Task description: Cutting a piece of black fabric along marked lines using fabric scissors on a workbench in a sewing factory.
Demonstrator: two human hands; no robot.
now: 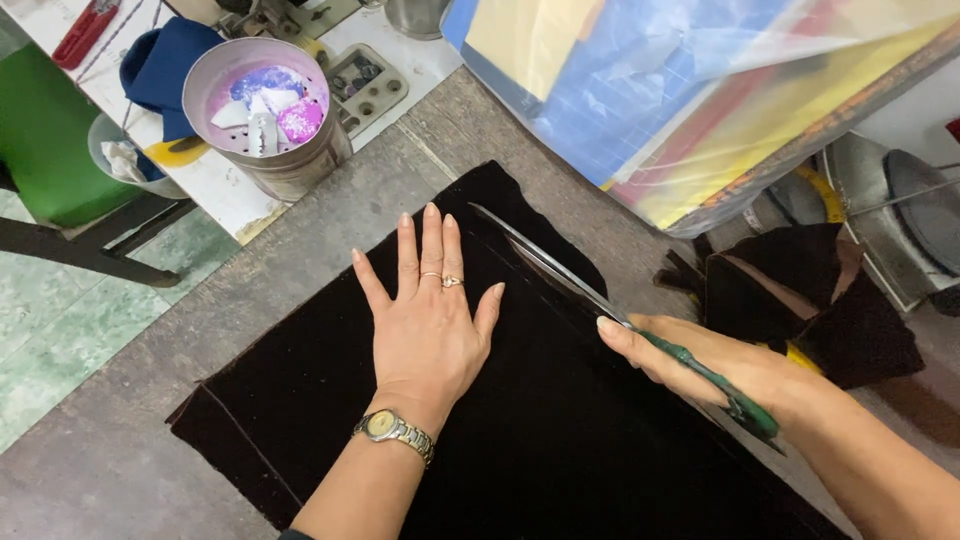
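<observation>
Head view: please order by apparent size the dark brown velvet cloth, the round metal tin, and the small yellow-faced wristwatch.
1. Dark brown velvet cloth, largest.
2. Round metal tin, though it lies farther from the camera.
3. Small yellow-faced wristwatch, smallest.

cloth [560, 420]: dark brown fabric, matt, velvety nap | scissors [570, 280]: steel blades, smooth w/ dull shine; handles green, worn coating | table [120, 440]: grey, rough, matt | wristwatch [385, 427]: metal, glossy | tin can [290, 160]: metal, dull | sheets [700, 90]: clear plastic wrap, glossy, over coloured paper
</observation>
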